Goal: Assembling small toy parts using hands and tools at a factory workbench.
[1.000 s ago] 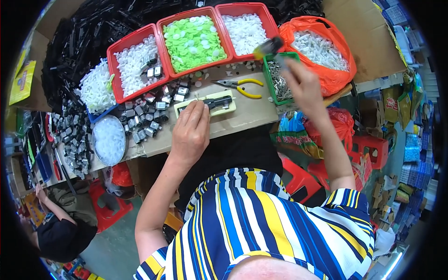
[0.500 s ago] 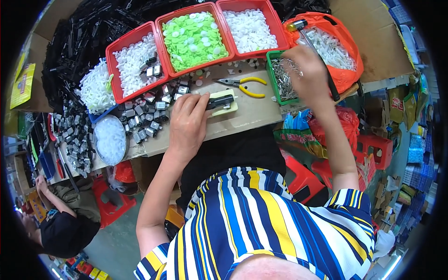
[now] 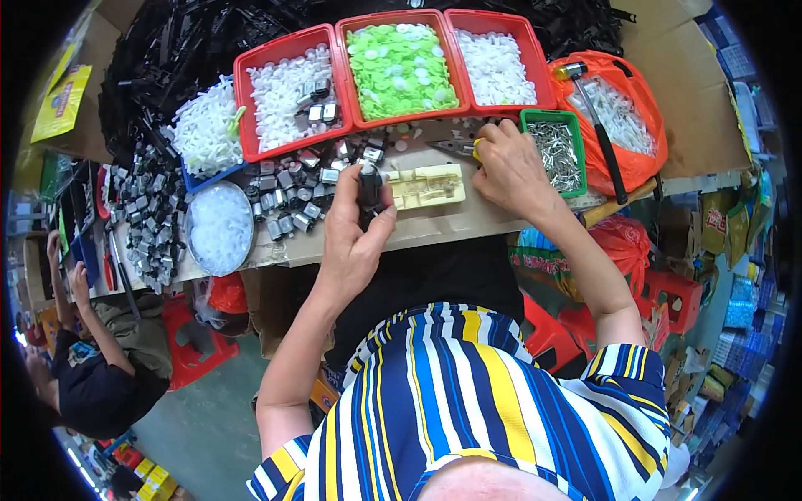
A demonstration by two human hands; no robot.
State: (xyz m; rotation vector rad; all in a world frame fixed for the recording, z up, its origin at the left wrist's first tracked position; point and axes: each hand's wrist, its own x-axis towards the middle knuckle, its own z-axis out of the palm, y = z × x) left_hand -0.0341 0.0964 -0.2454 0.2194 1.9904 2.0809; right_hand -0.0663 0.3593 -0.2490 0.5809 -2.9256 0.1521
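Observation:
My left hand (image 3: 351,242) is raised off the table's near edge, its fingers and thumb wrapped round a small black plastic part (image 3: 369,190). Just right of it lies a cream-coloured block (image 3: 430,185) with a recess shaped into its top; no black part sits in it. My right hand (image 3: 520,171) is closed over the yellow handles of a pair of pliers (image 3: 455,146), whose jaws point left on the table. Its fingers cover most of the handles. Close to that hand stands a green tray (image 3: 576,125) of small metal pins.
Red trays (image 3: 401,119) of white and green plastic pieces line the back. A hammer (image 3: 603,138) lies across an orange bag (image 3: 660,159) of clear pieces. Metal-and-black parts (image 3: 288,204) and a round dish (image 3: 219,227) spread leftward. Another person (image 3: 104,367) sits far left.
My right hand has come from the pin tray down onto the pliers. My left hand has lifted the black part off the cream block. The view has shifted, moving the table contents rightward.

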